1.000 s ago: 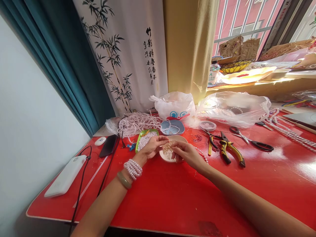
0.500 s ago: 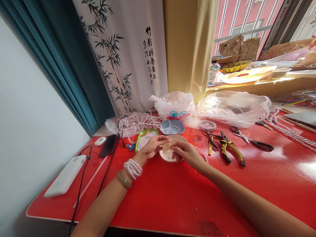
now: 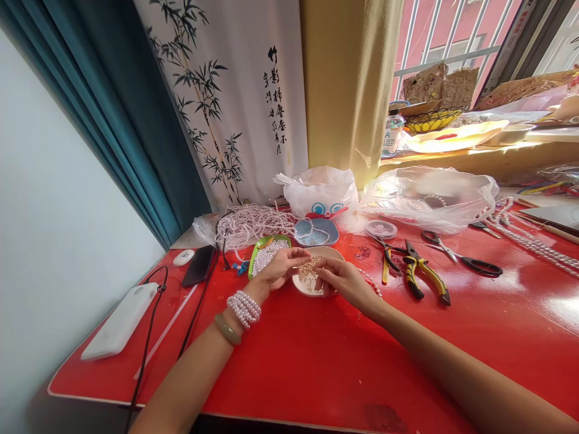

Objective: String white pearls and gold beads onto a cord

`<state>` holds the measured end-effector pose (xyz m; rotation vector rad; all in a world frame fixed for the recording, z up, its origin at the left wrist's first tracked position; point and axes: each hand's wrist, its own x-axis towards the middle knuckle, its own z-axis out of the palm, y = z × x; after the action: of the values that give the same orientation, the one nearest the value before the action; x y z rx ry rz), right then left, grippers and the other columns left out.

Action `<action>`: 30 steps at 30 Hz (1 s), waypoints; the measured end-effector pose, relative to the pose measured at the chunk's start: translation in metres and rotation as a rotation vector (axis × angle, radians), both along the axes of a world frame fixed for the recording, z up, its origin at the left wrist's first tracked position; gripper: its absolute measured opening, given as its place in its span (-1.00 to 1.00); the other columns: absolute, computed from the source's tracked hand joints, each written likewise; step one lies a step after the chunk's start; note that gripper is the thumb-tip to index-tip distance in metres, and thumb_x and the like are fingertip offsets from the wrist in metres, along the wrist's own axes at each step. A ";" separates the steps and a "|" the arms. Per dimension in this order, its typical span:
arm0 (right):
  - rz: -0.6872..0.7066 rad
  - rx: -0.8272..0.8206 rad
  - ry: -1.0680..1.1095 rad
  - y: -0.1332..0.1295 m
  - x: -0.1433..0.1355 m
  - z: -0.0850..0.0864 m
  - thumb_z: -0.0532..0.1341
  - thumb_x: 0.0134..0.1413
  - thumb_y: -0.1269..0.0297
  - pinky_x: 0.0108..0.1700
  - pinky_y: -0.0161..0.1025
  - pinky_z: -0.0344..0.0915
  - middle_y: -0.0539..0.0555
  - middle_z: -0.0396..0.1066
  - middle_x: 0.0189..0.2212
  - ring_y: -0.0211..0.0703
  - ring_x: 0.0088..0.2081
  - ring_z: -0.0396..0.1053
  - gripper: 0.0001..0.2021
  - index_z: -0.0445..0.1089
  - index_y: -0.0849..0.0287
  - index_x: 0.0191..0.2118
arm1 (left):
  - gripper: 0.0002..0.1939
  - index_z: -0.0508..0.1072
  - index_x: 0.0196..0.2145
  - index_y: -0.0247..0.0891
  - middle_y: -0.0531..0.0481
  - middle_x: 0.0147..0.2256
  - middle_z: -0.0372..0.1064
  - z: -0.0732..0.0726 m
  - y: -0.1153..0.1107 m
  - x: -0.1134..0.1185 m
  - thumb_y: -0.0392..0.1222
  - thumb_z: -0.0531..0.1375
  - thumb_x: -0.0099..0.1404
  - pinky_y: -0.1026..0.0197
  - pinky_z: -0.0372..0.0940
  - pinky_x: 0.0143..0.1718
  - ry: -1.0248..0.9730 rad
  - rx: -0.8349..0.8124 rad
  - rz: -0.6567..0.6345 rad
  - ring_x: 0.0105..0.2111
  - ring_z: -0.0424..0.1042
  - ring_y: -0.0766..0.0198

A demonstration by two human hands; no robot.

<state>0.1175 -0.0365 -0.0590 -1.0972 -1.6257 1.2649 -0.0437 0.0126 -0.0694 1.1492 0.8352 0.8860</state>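
Both my hands meet over a pale dish [image 3: 335, 253] of small gold beads [image 3: 308, 269]. The fingers of my left hand [image 3: 281, 268] are pinched together at the dish's left side; whatever is between them is too small to make out. My right hand [image 3: 340, 278] pinches over the dish's right side, and its fingertips hide what it holds. A short string of white and red beads [image 3: 371, 282] shows just beyond my right hand. Behind my left hand stands a green tray [image 3: 253, 260] with white pearl beads [image 3: 268, 255]. Pearl strands and a bangle circle my left wrist.
Beyond the dish are a blue tray [image 3: 332, 232], heaped pearl strands [image 3: 253, 223] and plastic bags [image 3: 321, 190]. Pliers [image 3: 423, 268] and scissors [image 3: 474, 264] lie to the right. A phone [image 3: 199, 265], a white power bank [image 3: 121, 322] and black cables occupy the left.
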 end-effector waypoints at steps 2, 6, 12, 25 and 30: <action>0.003 0.006 0.000 0.001 0.000 -0.001 0.04 -0.04 0.19 -0.62 -0.43 0.10 -0.04 0.31 -0.65 -0.40 -0.67 0.20 -0.81 0.23 0.22 -0.45 | -0.75 0.42 -0.41 -0.31 0.07 -0.45 0.23 0.001 -0.001 0.000 -0.24 0.30 -0.12 0.42 0.03 -0.53 -0.001 0.004 0.003 -0.49 0.19 0.50; 0.006 0.022 0.008 0.002 0.001 -0.004 0.05 -0.04 0.17 -0.62 -0.44 0.11 -0.04 0.32 -0.64 -0.40 -0.66 0.21 -0.80 0.23 0.21 -0.44 | -0.71 0.40 -0.39 -0.30 0.06 -0.42 0.25 0.005 -0.003 0.001 -0.21 0.31 -0.14 0.40 0.03 -0.51 0.006 0.008 -0.002 -0.48 0.21 0.48; -0.012 -0.020 0.033 0.002 0.001 -0.002 0.06 -0.05 0.19 -0.61 -0.44 0.13 -0.05 0.30 -0.64 -0.40 -0.66 0.21 -0.80 0.27 0.22 -0.40 | -0.74 0.41 -0.45 -0.32 0.06 -0.47 0.24 0.006 -0.004 0.002 -0.18 0.31 -0.15 0.40 0.05 -0.50 0.013 0.027 -0.009 -0.48 0.20 0.46; -0.022 0.020 0.009 0.002 0.002 0.002 0.07 -0.06 0.15 -0.65 -0.41 -0.06 -0.11 0.07 -0.76 -0.41 -0.70 0.00 -0.74 0.35 0.24 -0.49 | -0.73 0.40 -0.46 -0.31 0.08 -0.50 0.20 0.005 -0.005 0.002 -0.16 0.31 -0.15 0.41 0.04 -0.54 -0.009 0.021 0.024 -0.52 0.17 0.48; -0.020 0.050 -0.011 0.004 0.005 0.006 0.10 -0.10 0.14 -0.65 -0.40 -0.07 -0.11 0.08 -0.75 -0.41 -0.69 -0.01 -0.75 0.35 0.23 -0.53 | -0.70 0.42 -0.40 -0.31 0.03 -0.47 0.26 0.006 -0.005 0.003 -0.10 0.28 -0.11 0.40 0.04 -0.55 0.008 0.065 0.041 -0.52 0.17 0.47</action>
<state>0.1221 -0.0330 -0.0532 -1.0890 -1.6423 1.2006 -0.0407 0.0076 -0.0636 1.1963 0.8442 0.9488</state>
